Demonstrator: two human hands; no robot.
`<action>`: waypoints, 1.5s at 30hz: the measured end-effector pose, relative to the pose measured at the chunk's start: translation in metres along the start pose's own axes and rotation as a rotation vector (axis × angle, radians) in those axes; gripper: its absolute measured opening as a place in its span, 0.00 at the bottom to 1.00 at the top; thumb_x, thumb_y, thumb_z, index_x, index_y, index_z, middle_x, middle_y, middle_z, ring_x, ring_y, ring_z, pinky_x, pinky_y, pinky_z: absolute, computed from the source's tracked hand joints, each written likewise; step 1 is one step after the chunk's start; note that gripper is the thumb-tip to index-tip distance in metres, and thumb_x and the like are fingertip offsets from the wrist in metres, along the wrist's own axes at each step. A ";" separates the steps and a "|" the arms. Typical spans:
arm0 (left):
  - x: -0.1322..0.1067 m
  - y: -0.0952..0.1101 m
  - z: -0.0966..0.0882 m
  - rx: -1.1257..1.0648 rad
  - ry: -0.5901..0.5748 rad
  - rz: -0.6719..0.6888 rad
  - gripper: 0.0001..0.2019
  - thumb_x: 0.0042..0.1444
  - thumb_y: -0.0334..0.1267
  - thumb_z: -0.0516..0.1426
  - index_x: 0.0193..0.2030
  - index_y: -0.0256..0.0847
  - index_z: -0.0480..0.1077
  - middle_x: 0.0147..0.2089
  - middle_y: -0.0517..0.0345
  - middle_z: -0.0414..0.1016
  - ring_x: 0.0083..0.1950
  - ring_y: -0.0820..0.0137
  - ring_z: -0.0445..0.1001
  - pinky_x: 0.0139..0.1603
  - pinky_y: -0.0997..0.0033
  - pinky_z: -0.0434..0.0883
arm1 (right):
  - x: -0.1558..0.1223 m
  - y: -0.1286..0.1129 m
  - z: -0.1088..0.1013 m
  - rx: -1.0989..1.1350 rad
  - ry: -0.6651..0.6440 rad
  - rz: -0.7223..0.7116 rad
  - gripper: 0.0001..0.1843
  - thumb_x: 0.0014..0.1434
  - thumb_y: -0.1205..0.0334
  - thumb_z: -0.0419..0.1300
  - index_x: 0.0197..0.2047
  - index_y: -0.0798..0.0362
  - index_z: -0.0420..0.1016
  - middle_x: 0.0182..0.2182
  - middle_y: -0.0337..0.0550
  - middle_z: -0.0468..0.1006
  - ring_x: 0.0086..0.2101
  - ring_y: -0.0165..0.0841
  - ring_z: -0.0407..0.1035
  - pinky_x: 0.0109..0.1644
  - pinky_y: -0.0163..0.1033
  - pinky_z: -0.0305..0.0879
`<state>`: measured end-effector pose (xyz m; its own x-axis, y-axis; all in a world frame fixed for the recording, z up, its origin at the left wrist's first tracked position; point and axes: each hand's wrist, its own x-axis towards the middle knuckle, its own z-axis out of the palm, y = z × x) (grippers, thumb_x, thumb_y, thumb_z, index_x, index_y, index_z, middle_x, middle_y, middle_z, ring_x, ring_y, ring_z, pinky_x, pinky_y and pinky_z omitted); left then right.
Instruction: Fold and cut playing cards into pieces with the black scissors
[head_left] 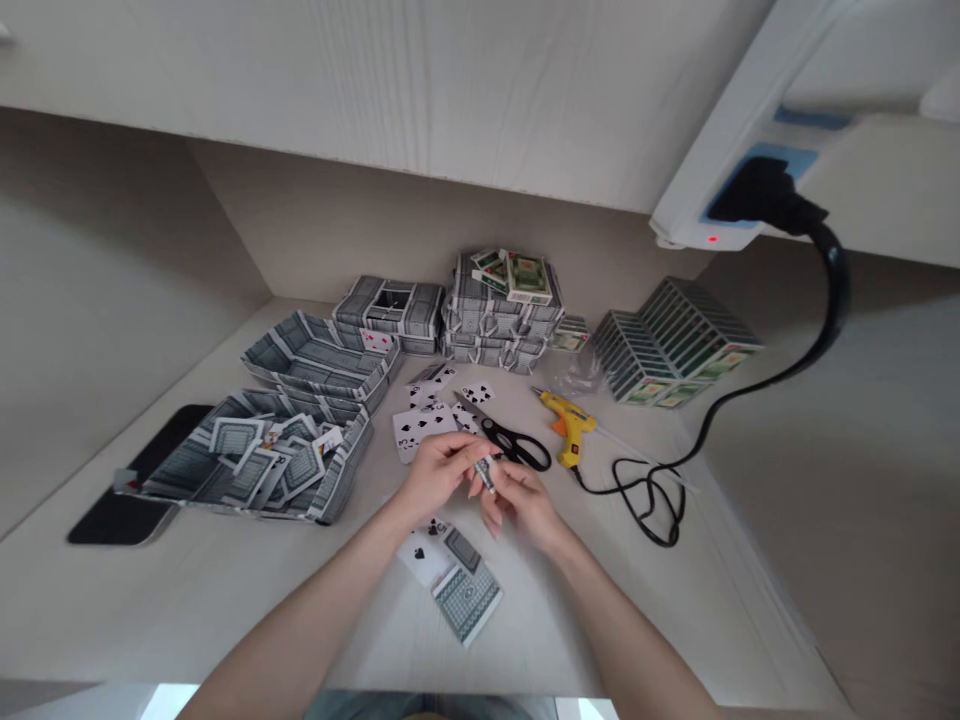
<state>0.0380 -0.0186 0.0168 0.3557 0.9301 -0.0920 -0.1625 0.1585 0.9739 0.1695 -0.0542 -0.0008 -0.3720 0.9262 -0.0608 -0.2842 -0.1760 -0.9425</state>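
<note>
Between the fingertips of my left hand [442,468] and my right hand [521,498] is a small folded piece of playing card [485,473] with a grey pattern. Both hands are closed on it, above the middle of the table. Just beyond them lie black-handled scissors [517,445], blades pointing away to the left. Face-up spade cards [420,428] are spread by the blades. Closer to me rest a card with a patterned back [469,605], a smaller cut piece [462,550] and a spade card [422,558] partly under them.
A yellow glue gun [574,430] lies right, its black cord [712,410] running up to a power strip [720,220]. Left are an open card-made box [345,480] holding loose cards and a phone [120,515]. Card-built boxes [499,315] and stacked card packs [675,340] stand behind.
</note>
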 end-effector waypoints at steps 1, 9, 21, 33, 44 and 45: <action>0.000 0.001 -0.002 0.027 0.005 0.024 0.12 0.48 0.43 0.58 0.30 0.34 0.74 0.15 0.62 0.64 0.17 0.79 0.60 0.18 0.79 0.53 | 0.000 0.000 0.000 0.054 -0.020 0.022 0.23 0.57 0.45 0.48 0.30 0.58 0.68 0.13 0.35 0.64 0.13 0.26 0.59 0.18 0.33 0.55; 0.003 0.004 -0.007 0.123 0.080 0.174 0.13 0.48 0.42 0.58 0.38 0.38 0.74 0.27 0.59 0.69 0.24 0.77 0.65 0.27 0.77 0.63 | 0.002 -0.005 0.000 0.201 0.007 0.045 0.16 0.56 0.51 0.53 0.37 0.57 0.69 0.22 0.38 0.69 0.18 0.25 0.62 0.21 0.32 0.57; 0.006 0.006 -0.013 0.045 0.111 0.026 0.14 0.48 0.41 0.57 0.40 0.37 0.74 0.34 0.54 0.76 0.32 0.70 0.70 0.33 0.73 0.66 | 0.002 -0.005 -0.005 0.076 0.088 -0.013 0.21 0.54 0.45 0.53 0.38 0.56 0.68 0.29 0.48 0.77 0.18 0.28 0.64 0.25 0.37 0.62; 0.007 -0.003 -0.008 -0.069 0.089 -0.044 0.12 0.46 0.42 0.58 0.33 0.35 0.72 0.28 0.57 0.73 0.28 0.74 0.68 0.32 0.75 0.64 | 0.006 0.001 -0.008 -0.091 0.183 -0.071 0.19 0.55 0.45 0.52 0.35 0.54 0.66 0.26 0.43 0.76 0.17 0.29 0.65 0.24 0.37 0.63; 0.010 0.007 -0.015 0.100 0.229 0.069 0.13 0.46 0.46 0.58 0.24 0.36 0.67 0.18 0.63 0.68 0.18 0.77 0.64 0.20 0.77 0.62 | 0.003 -0.005 -0.039 -1.113 0.554 -0.305 0.10 0.54 0.58 0.54 0.38 0.54 0.69 0.33 0.49 0.73 0.36 0.39 0.66 0.41 0.44 0.62; 0.010 0.008 -0.016 0.107 0.242 0.070 0.13 0.46 0.46 0.58 0.24 0.36 0.67 0.18 0.63 0.68 0.17 0.77 0.64 0.19 0.77 0.62 | 0.003 -0.004 -0.041 -1.200 0.534 -0.296 0.10 0.53 0.60 0.56 0.38 0.54 0.68 0.34 0.50 0.73 0.38 0.41 0.65 0.43 0.45 0.61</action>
<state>0.0256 -0.0025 0.0205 0.1144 0.9917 -0.0586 -0.0764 0.0675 0.9948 0.2059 -0.0371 -0.0107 0.0339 0.9424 0.3328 0.7520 0.1953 -0.6296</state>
